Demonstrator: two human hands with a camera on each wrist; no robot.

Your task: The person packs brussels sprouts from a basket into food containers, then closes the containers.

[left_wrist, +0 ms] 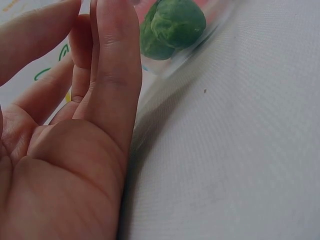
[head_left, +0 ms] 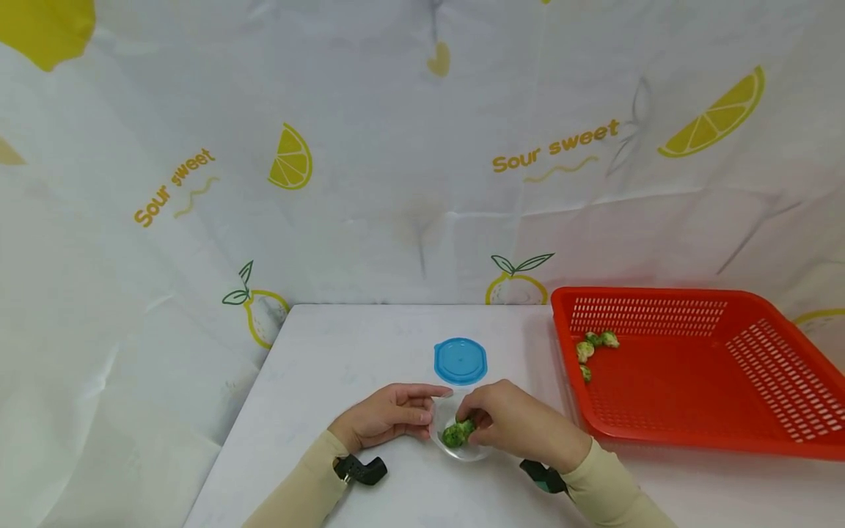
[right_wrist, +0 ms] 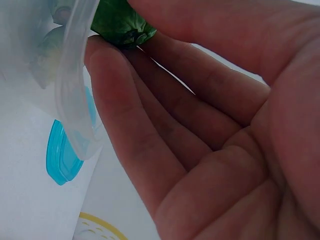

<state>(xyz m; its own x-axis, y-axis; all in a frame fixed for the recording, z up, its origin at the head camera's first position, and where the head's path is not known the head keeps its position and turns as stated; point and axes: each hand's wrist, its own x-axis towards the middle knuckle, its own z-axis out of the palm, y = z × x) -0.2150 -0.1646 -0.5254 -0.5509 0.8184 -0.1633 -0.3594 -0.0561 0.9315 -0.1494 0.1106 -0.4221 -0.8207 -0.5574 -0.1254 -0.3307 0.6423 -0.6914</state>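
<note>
A clear plastic bowl (head_left: 463,455) stands on the white table with green Brussels sprouts (head_left: 453,436) in it. My left hand (head_left: 389,416) holds the bowl from its left side, the index finger stretched along the far rim and the thumb at the near wall. My right hand (head_left: 508,422) reaches over the right rim and pinches a Brussels sprout (right_wrist: 122,25) between thumb and fingers. Through the cloudy wall in the right wrist view, a paler sprout (right_wrist: 47,57) shows dimly. Behind the bowl lies its blue lid (head_left: 461,361).
At the right stands a red perforated basket (head_left: 700,389), with several more Brussels sprouts (head_left: 584,350) in its left corner. A white cloth (head_left: 396,183) with lemon prints hangs behind the table (head_left: 356,345).
</note>
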